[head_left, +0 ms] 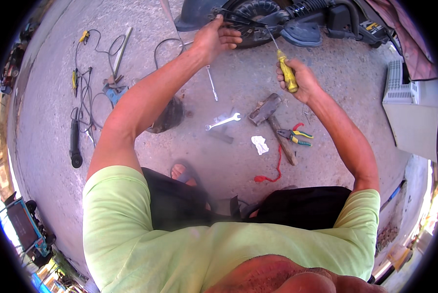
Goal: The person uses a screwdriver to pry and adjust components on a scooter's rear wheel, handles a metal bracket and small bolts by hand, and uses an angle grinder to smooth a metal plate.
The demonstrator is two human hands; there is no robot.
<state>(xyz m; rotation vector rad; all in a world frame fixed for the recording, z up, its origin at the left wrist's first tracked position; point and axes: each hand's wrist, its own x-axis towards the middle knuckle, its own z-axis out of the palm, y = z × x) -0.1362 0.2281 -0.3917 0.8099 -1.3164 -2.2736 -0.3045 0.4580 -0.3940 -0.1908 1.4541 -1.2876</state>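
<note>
My right hand [301, 80] is closed round the yellow handle of a screwdriver [287, 72]. Its thin metal shaft slants up to the wheel hub of a motorcycle [304, 29] at the top of the view; the exact contact of the tip is too small to make out. Beside the black wheel [258, 10], my left hand [218, 38] is open, thumb raised and fingers stretched to the right. Its thumb lies against or just in front of a thin black bar by the wheel; I cannot tell if it presses on it.
Between my knees and the motorcycle lie a combination wrench [223, 121], a thinner wrench [212, 83], a hammer [265, 109], pliers [295, 136], crumpled white paper [259, 145] and a red cord [279, 163]. Cables [84, 93] spread at left; a pale metal casing [412, 107] stands right.
</note>
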